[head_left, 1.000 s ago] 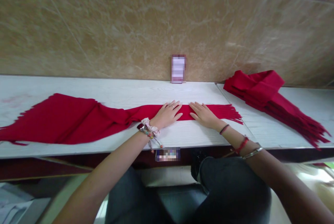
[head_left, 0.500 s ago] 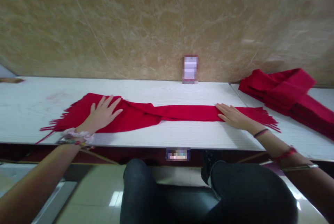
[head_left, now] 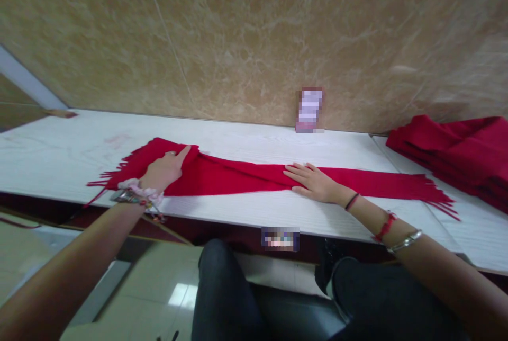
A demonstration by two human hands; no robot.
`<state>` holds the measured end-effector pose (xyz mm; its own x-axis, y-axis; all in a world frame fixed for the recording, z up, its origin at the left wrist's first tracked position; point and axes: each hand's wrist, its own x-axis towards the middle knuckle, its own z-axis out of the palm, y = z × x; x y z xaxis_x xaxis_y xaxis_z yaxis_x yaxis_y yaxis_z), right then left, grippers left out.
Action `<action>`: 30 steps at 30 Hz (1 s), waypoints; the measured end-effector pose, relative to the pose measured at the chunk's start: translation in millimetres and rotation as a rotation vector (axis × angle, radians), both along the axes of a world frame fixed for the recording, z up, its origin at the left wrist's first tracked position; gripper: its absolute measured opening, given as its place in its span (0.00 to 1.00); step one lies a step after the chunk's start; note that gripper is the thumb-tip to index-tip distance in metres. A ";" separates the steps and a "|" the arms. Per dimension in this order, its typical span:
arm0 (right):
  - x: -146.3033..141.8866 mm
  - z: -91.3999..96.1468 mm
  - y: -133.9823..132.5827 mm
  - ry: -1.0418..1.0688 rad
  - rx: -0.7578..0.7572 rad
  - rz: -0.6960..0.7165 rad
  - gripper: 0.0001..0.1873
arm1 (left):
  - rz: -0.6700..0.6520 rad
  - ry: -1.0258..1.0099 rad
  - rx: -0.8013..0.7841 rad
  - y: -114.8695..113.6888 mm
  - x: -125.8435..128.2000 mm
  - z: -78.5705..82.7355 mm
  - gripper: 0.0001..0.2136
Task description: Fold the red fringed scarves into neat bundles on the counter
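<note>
A red fringed scarf [head_left: 230,178] lies lengthwise on the white tabletop, wide at its left end and folded narrow toward the right. My left hand [head_left: 163,169] is on the wide left part, most fingers curled into the cloth and one finger stretched toward its upper edge. The undersides of those fingers are hidden. Flat on the scarf, right of its middle, rests my right hand [head_left: 313,181] with fingers extended. A diagonal fold runs between the two hands. Fringe hangs loose at both ends, and a few left strands reach over the front edge.
Other red cloth [head_left: 456,155] is piled at the right. A blurred phone-like object [head_left: 310,110] leans against the marbled wall [head_left: 238,39] behind the table. The white table [head_left: 238,214] is narrow, its front edge just above my knees.
My right hand has slid left along the scarf toward its middle. My left hand has gone from flat to curled fingers. The twisted middle of the scarf lies smoother, and the view has shifted.
</note>
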<state>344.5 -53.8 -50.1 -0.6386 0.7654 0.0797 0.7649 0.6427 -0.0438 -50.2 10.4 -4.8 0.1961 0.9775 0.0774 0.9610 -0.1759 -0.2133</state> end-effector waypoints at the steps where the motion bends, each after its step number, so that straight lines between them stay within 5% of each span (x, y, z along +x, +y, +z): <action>1: 4.1 -1.3 -1.6 0.000 0.003 -0.004 0.28 | 0.028 0.038 -0.004 -0.9 -0.9 4.5 0.27; 9: 52.5 -9.0 -18.0 -0.002 0.040 -0.090 0.28 | 0.180 0.087 0.356 15.0 -46.5 52.6 0.22; 13: 73.7 -12.3 -23.6 0.002 0.007 -0.116 0.28 | 0.156 0.009 0.227 27.6 -84.6 37.9 0.23; 17: 75.1 -9.8 -24.9 -0.002 -0.021 -0.122 0.28 | 0.163 0.025 0.069 32.8 -92.9 12.0 0.22; 22: 65.9 -0.5 -25.6 0.030 0.034 -0.061 0.27 | -0.139 0.013 0.124 45.9 -52.0 11.7 0.23; 27: 56.4 3.7 -25.0 0.137 0.065 -0.002 0.23 | -0.558 0.064 -0.086 68.9 26.4 2.9 0.25; 30: 57.0 1.0 -25.4 0.158 0.041 -0.010 0.24 | -0.658 0.031 -0.146 73.5 58.2 -12.5 0.22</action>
